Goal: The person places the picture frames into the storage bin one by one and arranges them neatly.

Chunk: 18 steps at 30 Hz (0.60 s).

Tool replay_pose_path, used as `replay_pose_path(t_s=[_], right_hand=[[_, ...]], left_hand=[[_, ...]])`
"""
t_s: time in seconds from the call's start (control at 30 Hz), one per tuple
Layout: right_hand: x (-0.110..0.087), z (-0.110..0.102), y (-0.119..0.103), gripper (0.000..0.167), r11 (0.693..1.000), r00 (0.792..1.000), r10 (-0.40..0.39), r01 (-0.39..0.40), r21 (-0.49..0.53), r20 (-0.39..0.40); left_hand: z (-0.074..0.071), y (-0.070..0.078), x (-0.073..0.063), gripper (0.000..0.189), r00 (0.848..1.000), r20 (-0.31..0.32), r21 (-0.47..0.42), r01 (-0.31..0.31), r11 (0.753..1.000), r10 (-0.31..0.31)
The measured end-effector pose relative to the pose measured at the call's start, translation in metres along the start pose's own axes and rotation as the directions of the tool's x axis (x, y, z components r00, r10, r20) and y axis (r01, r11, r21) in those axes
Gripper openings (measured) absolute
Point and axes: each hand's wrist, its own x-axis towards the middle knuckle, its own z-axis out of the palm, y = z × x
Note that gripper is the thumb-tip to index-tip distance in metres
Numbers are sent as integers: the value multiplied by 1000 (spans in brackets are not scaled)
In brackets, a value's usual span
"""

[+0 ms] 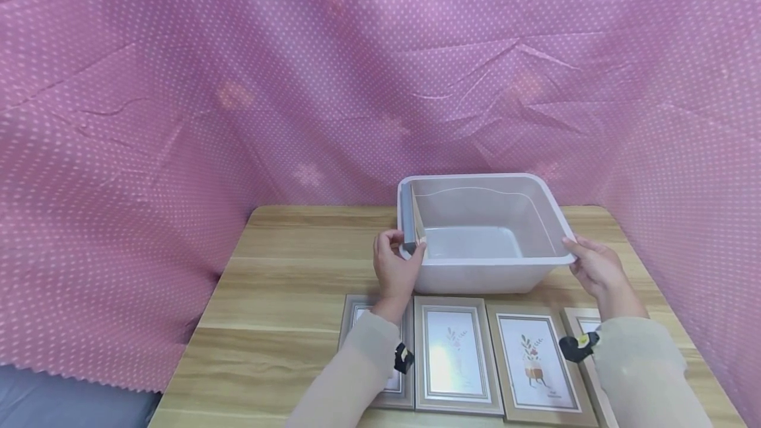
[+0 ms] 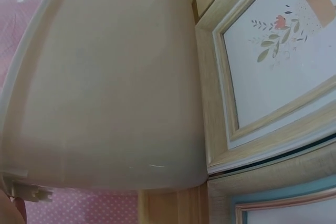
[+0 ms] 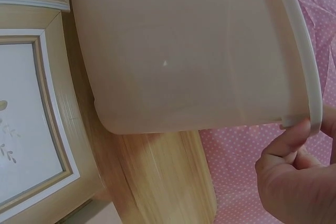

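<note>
A white plastic basin (image 1: pixel 475 277) stands near the table's back edge. Inside it, along the left wall, a picture frame (image 1: pixel 407 213) stands on edge, its grey side facing up. My left hand (image 1: pixel 397 273) grips the near end of this frame at the basin's front left corner, thumb on the inner side and fingers over the outer side by the rim. My right hand (image 1: pixel 600 273) pinches the basin's front right corner; in the right wrist view its thumb and fingers (image 3: pixel 286 142) close on the rim. Only a bit of the left fingers (image 2: pixel 18 208) shows in the left wrist view.
Several picture frames lie in a row before the basin: a grey one (image 1: pixel 407 395) partly under the left sleeve, two with plant prints (image 1: pixel 454 349) (image 1: pixel 538 362), and one partly behind the right sleeve. The wooden table (image 1: pixel 261 309) is backed by a pink dotted cloth (image 1: pixel 333 84).
</note>
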Motion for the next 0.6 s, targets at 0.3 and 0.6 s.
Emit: replay_pose_path(t_s=[0.3, 0.6], right_hand=[[-7, 0, 2, 21, 1000, 1000, -6, 6, 6, -8], [-8, 2, 2, 61, 999, 999, -11, 9, -52, -48]], left_hand=[[-17, -4, 9, 53, 998, 65, -51, -22, 998, 26], [-50, -22, 25, 54, 987, 154, -36, -42, 998, 47]])
